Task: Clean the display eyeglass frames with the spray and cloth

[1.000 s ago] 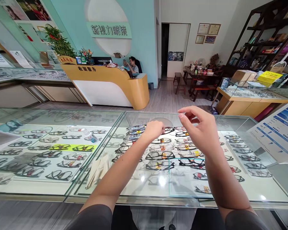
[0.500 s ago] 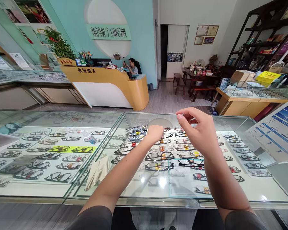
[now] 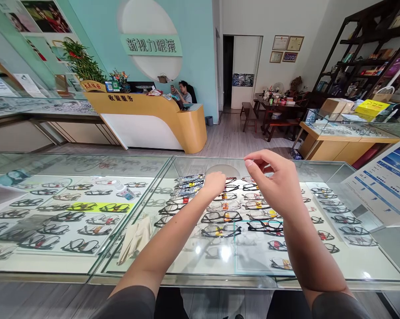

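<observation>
Glass counter (image 3: 200,268), curved desk (image 3: 189,130) beyond — right grip (image 3: 276,181) narrowly parted; left grip (image 3: 215,184) — can't tell.

Glass display counter (image 3: 200,266), two sections. Right section: rows of eyeglass frames (image 3: 221,216), middle to far edge; on or under glass unclear. Beige cloth (image 3: 135,239) near its left edge. Left section: more frames, small bottle (image 3: 124,191) toward right edge. Printed sheet (image 3: 386,184) at counter's right edge.
</observation>
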A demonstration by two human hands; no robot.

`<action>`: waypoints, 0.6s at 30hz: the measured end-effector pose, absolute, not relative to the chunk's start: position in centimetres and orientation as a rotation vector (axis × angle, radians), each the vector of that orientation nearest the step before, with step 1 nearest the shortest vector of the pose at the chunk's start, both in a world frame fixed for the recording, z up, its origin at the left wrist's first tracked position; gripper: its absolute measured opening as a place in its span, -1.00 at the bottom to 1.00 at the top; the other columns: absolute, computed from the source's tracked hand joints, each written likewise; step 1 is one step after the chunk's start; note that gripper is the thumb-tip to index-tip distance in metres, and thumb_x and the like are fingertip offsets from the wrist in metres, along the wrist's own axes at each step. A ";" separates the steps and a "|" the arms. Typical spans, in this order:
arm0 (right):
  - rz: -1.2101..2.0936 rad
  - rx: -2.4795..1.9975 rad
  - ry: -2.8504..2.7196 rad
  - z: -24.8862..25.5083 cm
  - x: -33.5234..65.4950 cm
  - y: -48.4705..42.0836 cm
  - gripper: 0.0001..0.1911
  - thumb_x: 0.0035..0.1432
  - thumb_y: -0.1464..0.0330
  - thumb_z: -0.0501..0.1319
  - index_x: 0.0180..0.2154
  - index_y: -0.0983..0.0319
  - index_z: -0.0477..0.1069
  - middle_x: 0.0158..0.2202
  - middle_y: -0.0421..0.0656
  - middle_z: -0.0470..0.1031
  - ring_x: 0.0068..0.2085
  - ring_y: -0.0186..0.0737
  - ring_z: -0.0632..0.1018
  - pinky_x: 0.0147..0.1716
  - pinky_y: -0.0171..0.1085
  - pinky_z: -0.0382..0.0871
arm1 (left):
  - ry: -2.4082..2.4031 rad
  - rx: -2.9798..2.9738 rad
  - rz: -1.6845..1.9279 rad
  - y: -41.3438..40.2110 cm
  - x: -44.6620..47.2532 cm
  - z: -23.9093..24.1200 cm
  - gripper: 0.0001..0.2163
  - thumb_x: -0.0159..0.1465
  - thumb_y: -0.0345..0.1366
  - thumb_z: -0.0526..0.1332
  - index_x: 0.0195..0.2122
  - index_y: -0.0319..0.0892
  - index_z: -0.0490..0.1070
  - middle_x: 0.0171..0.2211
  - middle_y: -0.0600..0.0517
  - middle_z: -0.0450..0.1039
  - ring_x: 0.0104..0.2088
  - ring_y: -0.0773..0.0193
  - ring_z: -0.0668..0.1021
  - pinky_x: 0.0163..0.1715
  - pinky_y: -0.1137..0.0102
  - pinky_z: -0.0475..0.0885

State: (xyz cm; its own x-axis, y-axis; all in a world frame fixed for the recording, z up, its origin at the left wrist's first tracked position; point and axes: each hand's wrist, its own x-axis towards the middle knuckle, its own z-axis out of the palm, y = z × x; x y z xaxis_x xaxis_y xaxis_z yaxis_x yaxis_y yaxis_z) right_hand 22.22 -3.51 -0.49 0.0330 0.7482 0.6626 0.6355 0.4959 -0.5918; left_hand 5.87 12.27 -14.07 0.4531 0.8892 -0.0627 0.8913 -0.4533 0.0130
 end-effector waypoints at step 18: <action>0.170 -1.202 -1.652 -0.3 22.1 -3.6 -0.81 0.41 0.30 0.23 -0.27 0.15 0.58 -0.35 -0.23 0.62 -0.37 -0.27 0.50 -0.38 -0.23 0.32 | 1.540 2.741 0.003 12.8 5.6 -15.2 -0.70 0.43 -0.26 0.14 -0.14 -0.27 0.67 -0.03 -0.31 0.66 0.11 -0.16 0.51 0.08 0.08 0.33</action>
State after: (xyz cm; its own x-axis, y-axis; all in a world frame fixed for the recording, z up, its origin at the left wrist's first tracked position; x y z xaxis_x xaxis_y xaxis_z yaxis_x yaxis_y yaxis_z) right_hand 22.13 -3.60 -0.28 0.0412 0.7639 0.6440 0.6170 0.4875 -0.6178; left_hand 5.65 12.78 -15.19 0.5201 0.8541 0.0031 0.8541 -0.5201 -0.0015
